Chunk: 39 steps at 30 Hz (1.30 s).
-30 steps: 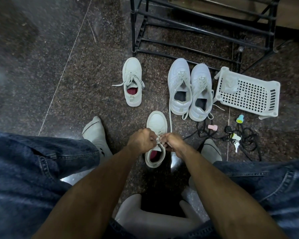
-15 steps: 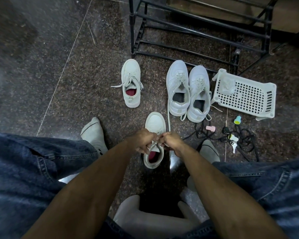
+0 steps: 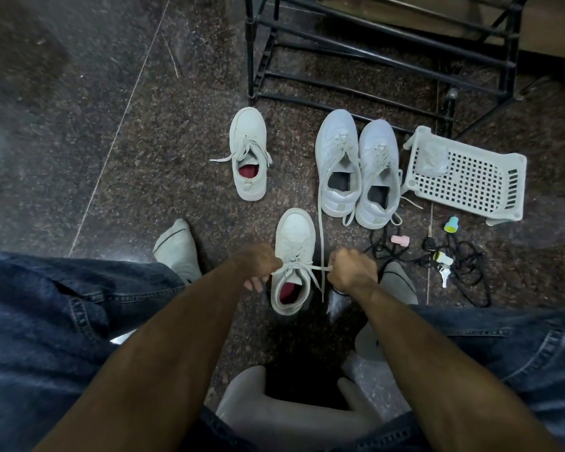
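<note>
A pale sneaker with a red insole (image 3: 292, 256) stands on the dark floor between my feet, toe pointing away. My left hand (image 3: 258, 264) grips one end of its lace (image 3: 307, 267) at the shoe's left side. My right hand (image 3: 351, 267) grips the other end on the right. The lace runs taut across the tongue between both fists, and a loose tail hangs down by the right hand. Its matching sneaker (image 3: 249, 154) lies farther off to the left, laces untied.
A pair of white sneakers (image 3: 356, 164) stands side by side ahead on the right, one long lace trailing toward me. A white plastic basket (image 3: 467, 177) lies tipped beside them. Black cables and small plugs (image 3: 450, 256) litter the right. A black metal rack (image 3: 372, 53) stands behind.
My hands were together over the shoe's tongue; they have pulled apart sideways, drawing the lace tight between them.
</note>
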Tool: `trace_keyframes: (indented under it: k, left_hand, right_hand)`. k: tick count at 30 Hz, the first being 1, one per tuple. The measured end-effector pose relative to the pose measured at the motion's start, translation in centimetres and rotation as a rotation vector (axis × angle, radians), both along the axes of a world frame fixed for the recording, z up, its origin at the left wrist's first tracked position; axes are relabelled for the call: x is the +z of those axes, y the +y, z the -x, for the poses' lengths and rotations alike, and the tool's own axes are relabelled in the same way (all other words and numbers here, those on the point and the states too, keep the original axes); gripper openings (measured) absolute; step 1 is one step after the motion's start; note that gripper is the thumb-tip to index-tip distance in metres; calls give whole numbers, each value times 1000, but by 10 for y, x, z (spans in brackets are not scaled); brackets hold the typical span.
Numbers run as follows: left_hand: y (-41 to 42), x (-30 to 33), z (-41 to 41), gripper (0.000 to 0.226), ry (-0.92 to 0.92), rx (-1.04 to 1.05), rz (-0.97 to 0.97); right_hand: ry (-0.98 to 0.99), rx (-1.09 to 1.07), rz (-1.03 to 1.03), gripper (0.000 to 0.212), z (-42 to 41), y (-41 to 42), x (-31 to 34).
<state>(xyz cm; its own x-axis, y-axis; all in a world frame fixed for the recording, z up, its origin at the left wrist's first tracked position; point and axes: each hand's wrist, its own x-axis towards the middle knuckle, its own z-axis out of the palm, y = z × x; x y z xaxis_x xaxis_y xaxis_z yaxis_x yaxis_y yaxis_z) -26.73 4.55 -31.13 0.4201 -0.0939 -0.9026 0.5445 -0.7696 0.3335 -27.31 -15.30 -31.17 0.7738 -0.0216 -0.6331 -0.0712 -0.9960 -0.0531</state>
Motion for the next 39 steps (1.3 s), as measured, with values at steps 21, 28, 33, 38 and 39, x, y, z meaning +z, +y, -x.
trace_keyframes:
  k: [21,28,33,38,39]
  left_hand:
    - [-1,-20,-32,42,-256,444,186]
    - [53,-10,-106,60,-769,-29,-152]
    - [59,-27,-112,55,-685,-280,-236]
    - [55,-35,-113,59,-715,-293,-264]
    - [55,-35,-112,60,-719,-287,-257]
  right_hand:
    - [-131,-55,-253,24,-7,36,-8]
    - [-266,-27,-248,17,-114,47,17]
    - [-285,-82,-271,23,-169,70,14]
    - [-184,-55,-296,37,-189,78,1]
    - [-154,-48,-311,42,-186,76,-1]
